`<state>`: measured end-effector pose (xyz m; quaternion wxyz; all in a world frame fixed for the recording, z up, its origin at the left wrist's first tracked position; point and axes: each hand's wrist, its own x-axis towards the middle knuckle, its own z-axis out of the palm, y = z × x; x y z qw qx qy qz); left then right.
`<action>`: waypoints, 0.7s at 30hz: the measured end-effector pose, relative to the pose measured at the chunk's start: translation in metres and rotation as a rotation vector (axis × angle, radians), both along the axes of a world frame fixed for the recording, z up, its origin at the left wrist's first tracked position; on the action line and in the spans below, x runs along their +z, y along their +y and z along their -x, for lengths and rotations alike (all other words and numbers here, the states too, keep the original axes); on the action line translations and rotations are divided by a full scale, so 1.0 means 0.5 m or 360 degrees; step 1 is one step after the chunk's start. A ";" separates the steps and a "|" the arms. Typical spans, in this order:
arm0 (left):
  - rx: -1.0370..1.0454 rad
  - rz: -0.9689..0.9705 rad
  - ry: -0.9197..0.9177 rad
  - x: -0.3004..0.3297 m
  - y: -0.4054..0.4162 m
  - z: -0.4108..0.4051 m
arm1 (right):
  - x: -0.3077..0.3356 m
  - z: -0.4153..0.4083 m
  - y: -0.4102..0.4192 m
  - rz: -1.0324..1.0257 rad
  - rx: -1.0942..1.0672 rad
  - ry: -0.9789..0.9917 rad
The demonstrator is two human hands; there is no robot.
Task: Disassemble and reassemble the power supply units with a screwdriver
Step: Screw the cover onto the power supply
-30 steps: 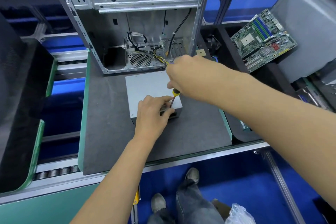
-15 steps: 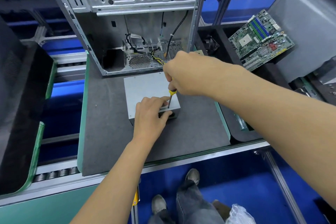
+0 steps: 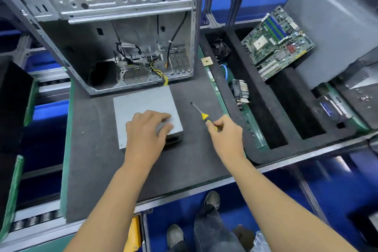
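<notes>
The grey power supply unit [image 3: 144, 106] lies flat on the dark surface [image 3: 92, 159], just before the open computer case [image 3: 114, 26], yellow wires [image 3: 161, 76] running from it into the case. The left hand [image 3: 146, 131] rests on it, fingers curled over its near right corner. Beside it, the right hand [image 3: 224, 133] grips the screwdriver [image 3: 201, 113], tip pointing away and leftward. In the foam tray [image 3: 266, 129] to the right, a motherboard [image 3: 276, 41] leans tilted.
</notes>
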<state>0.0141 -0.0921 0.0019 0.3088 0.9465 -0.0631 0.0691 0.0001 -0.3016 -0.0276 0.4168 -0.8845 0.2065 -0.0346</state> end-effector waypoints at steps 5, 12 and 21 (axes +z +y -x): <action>0.0069 0.0042 -0.0046 -0.001 -0.006 -0.013 | -0.034 0.005 -0.008 0.0271 0.0081 -0.0282; 0.0151 0.0125 -0.0095 0.001 -0.021 -0.043 | -0.066 -0.051 -0.280 0.0933 0.0133 0.0630; 0.0176 0.0046 -0.0327 -0.021 -0.022 -0.044 | -0.150 -0.098 -0.298 0.1212 0.0451 0.0892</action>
